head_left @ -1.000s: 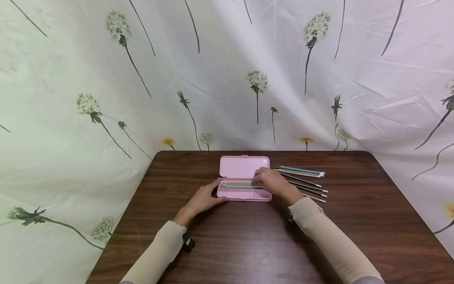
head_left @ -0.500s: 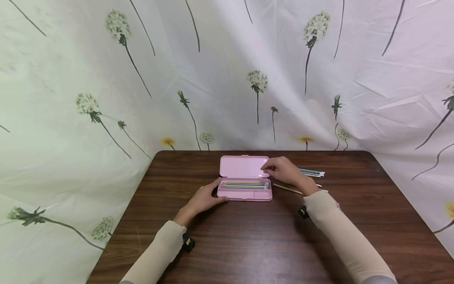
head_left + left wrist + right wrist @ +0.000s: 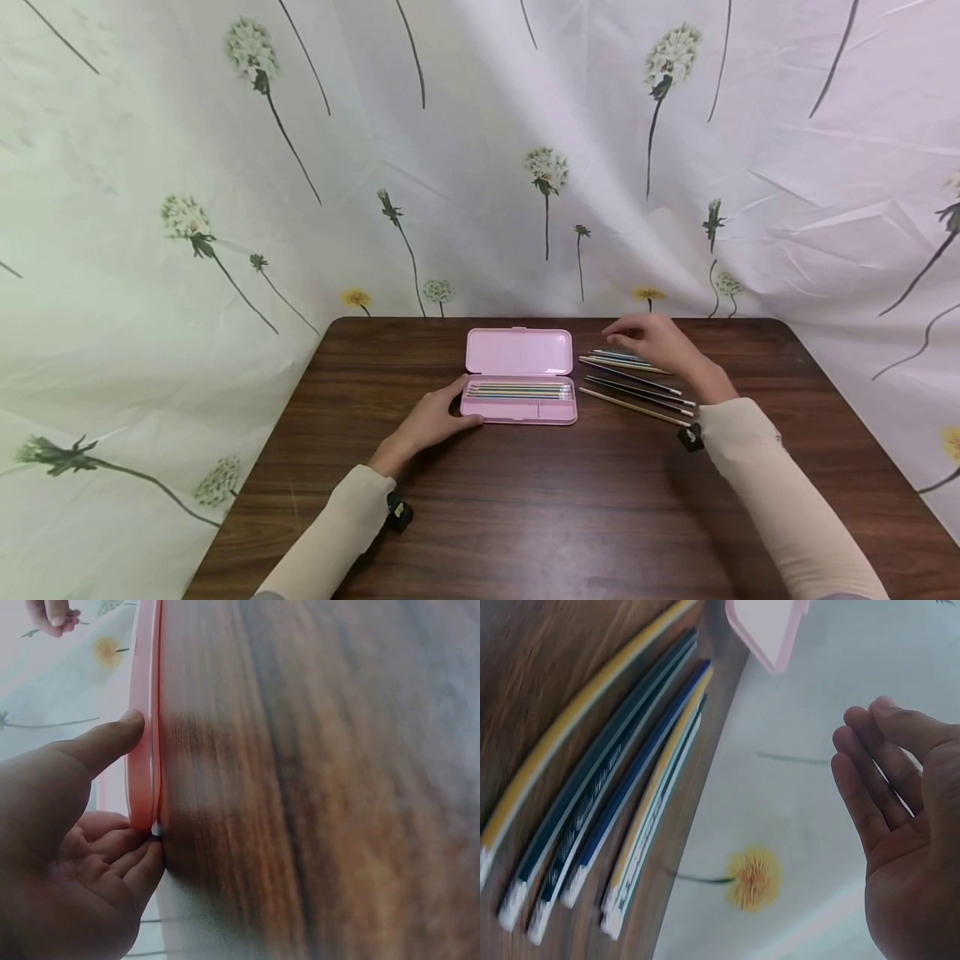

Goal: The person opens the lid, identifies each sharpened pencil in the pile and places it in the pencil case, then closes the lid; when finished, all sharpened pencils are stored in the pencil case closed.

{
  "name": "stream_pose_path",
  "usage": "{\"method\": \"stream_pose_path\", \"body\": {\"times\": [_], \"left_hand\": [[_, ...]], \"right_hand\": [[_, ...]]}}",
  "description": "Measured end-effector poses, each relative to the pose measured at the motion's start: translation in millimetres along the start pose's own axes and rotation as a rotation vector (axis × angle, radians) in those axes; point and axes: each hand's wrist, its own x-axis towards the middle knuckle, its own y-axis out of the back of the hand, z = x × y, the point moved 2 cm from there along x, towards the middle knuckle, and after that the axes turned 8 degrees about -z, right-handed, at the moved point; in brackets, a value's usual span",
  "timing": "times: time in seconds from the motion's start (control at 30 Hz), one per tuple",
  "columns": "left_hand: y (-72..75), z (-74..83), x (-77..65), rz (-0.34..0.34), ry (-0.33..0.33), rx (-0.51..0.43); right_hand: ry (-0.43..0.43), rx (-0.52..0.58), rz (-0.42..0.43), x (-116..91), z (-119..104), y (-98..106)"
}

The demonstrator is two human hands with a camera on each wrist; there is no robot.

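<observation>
A pink pencil case (image 3: 498, 409) lies with its lid raised back in the head view, several pencils (image 3: 517, 391) lined up in its rear compartment. My left hand (image 3: 427, 419) grips the case's left end, thumb at the front side and fingers round the corner; the left wrist view shows this grip on the case wall (image 3: 140, 780). Over the loose pencils to the right, my right hand (image 3: 662, 343) is raised with relaxed, bent fingers and holds nothing. In the right wrist view its palm (image 3: 907, 877) faces the camera, apart from the pencils.
Loose pencils, such as a yellow one (image 3: 633, 407), fan out right of the case on the dark wooden table (image 3: 510, 508). Their white-tipped ends point right. Behind the table's far edge hangs a white cloth (image 3: 465, 167) printed with dandelions.
My right hand has left the pencils inside the case and moved right and back, over the loose pencils. My left hand stays on the case.
</observation>
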Motion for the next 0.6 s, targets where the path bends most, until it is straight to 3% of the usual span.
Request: {"method": "stream_pose_path", "body": {"times": [0.4,0.6], "left_hand": [[0.1,0.2,-0.6,-0.005,0.008,-0.009],[-0.7,-0.7,-0.1,0.001,0.003,-0.015]], "right_hand": [[-0.002,-0.022,0.072,-27.8,25.8,26.5],[-0.083,-0.048,0.082,-39.9,44.8,30.1]]}}
